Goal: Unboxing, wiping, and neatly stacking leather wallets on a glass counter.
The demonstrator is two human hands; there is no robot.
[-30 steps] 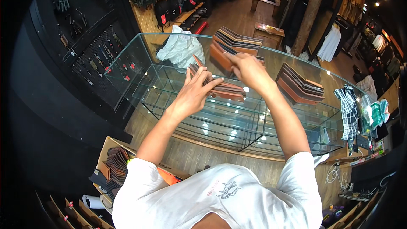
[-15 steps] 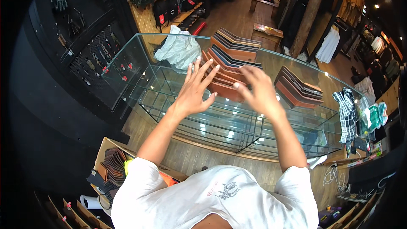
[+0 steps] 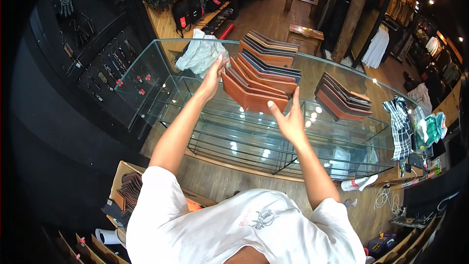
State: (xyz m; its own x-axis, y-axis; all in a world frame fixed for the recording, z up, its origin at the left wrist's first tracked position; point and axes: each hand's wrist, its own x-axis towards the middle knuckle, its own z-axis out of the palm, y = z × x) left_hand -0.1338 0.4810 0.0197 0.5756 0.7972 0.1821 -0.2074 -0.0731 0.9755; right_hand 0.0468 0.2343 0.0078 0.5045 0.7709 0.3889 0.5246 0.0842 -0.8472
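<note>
Together, our left hand (image 3: 211, 81) and right hand (image 3: 291, 120) bracket the front brown wallets (image 3: 251, 99), standing half-open in a row on the glass counter (image 3: 337, 134), one hand at each end; whether the fingers clamp, we cannot tell. We judge the wallets light, springy at the fold, hardly fragile, perhaps slippery on glass, and best held by their outer ends.

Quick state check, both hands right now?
Left hand: at the left end of the brown wallets; whether its grip is closed cannot be told.
Right hand: open, thumb and fingers spread at the same wallets' right end.
</note>
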